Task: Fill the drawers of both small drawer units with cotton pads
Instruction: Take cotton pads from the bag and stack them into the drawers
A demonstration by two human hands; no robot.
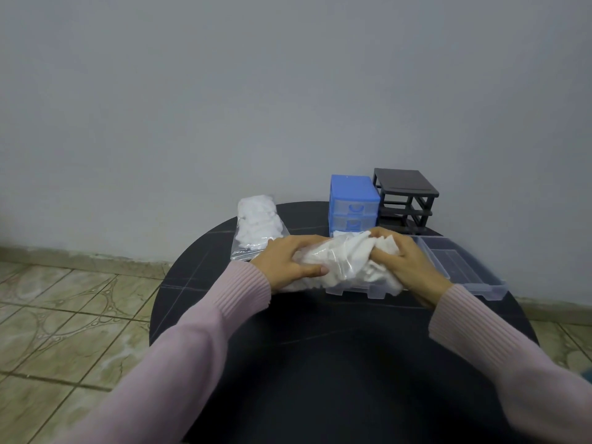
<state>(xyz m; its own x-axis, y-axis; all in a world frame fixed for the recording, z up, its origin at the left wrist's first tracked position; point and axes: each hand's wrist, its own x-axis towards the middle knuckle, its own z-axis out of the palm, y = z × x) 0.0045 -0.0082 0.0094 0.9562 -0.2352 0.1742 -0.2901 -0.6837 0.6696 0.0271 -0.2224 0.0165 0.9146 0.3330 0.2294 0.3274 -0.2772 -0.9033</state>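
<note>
A clear plastic bag of white cotton pads (339,262) lies over a clear drawer (355,289) in the middle of the round black table (320,347). My left hand (290,262) grips the bag's left end, thumb on top. My right hand (405,261) grips its right end, with white pads bunched under the fingers. Behind stand the blue drawer unit (352,200), with two clear drawers in it, and the black drawer frame (405,197), whose slots look empty. A second clear drawer (461,267) lies on the table right of my hands.
Another clear bag of cotton pads (258,224) lies at the table's back left. A grey wall rises close behind the units. Tiled floor shows left and right of the table.
</note>
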